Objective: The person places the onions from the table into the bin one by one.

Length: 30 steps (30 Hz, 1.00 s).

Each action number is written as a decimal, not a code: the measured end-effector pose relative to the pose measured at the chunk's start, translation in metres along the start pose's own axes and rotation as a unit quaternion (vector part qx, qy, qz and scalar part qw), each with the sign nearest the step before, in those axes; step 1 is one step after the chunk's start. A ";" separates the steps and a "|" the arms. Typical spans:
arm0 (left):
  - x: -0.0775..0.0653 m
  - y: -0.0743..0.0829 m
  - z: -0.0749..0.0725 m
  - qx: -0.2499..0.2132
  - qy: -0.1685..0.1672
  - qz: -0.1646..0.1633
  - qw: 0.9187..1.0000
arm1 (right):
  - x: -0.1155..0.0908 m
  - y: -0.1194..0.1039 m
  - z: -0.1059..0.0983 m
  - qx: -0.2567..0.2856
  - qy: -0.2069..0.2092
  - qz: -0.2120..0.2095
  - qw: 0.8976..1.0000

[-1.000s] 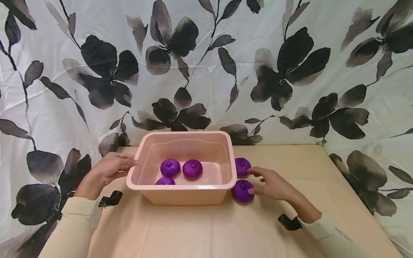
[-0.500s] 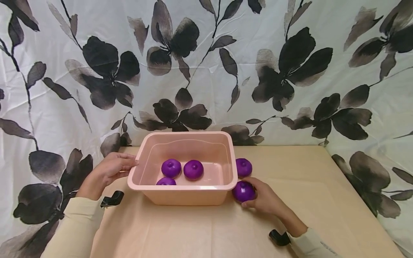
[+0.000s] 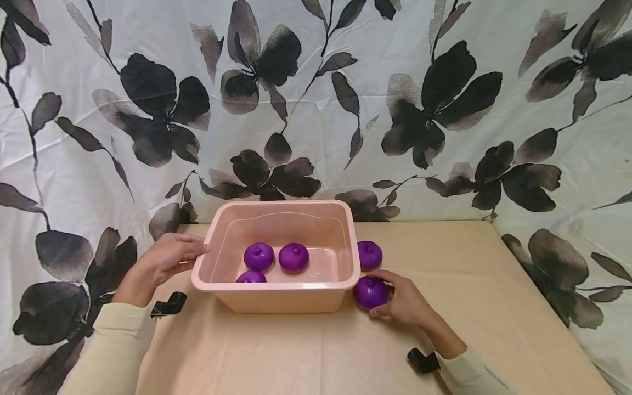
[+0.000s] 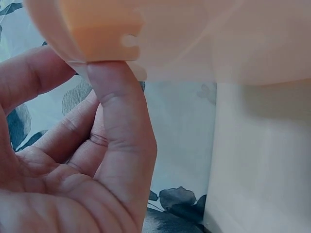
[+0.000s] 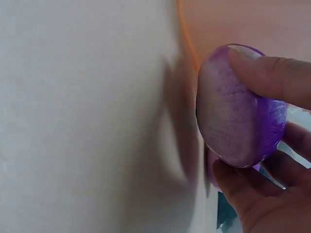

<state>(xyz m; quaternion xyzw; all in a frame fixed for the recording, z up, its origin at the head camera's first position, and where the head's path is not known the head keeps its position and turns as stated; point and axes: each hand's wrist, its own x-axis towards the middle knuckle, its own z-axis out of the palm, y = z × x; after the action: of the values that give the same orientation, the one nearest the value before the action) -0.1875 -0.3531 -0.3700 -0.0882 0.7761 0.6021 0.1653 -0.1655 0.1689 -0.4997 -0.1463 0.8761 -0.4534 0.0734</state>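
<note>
A pink plastic tub stands on the table with three glossy purple onions in it, one at the left, one in the middle and one half hidden by the front wall. My left hand pinches the tub's left rim, thumb against its lip in the left wrist view. Beside the tub's right wall, my right hand holds another purple onion between thumb and fingers. The right wrist view shows this onion close up. Just behind it lies one more onion.
The beige-covered table reaches back to a white cloth with dark flowers, hanging behind and along the right side. A black wrist camera sits on the right forearm, another on the left.
My right hand has come down and left from over the two outside onions and now grips the front one. My left hand stays at the tub's rim.
</note>
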 end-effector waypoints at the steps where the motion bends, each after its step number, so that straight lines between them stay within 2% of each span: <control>1: 0.000 0.000 0.000 0.001 -0.001 0.001 1.000 | -0.001 -0.001 -0.001 0.003 -0.002 0.001 1.000; 10: -0.004 0.003 0.002 0.007 -0.006 0.005 1.000 | -0.006 -0.013 -0.013 0.027 -0.008 0.009 1.000; 17: -0.003 0.001 0.002 0.011 -0.004 0.005 1.000 | -0.011 -0.025 -0.023 0.013 0.005 -0.021 1.000; 21: -0.004 -0.002 0.001 -0.003 -0.007 0.003 1.000 | -0.014 -0.033 -0.027 0.010 0.008 -0.033 0.999; 25: -0.004 -0.004 -0.001 -0.009 -0.013 0.014 1.000 | -0.016 -0.041 -0.031 0.010 0.011 -0.036 0.999; 30: -0.002 -0.002 -0.001 0.008 -0.015 0.027 0.999 | -0.020 -0.050 -0.039 0.008 0.011 -0.041 0.999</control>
<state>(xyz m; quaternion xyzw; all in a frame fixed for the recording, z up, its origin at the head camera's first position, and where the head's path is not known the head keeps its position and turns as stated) -0.1852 -0.3544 -0.3712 -0.0569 0.7806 0.6012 0.1610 -0.1471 0.1779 -0.4364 -0.1770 0.8666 -0.4643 0.0460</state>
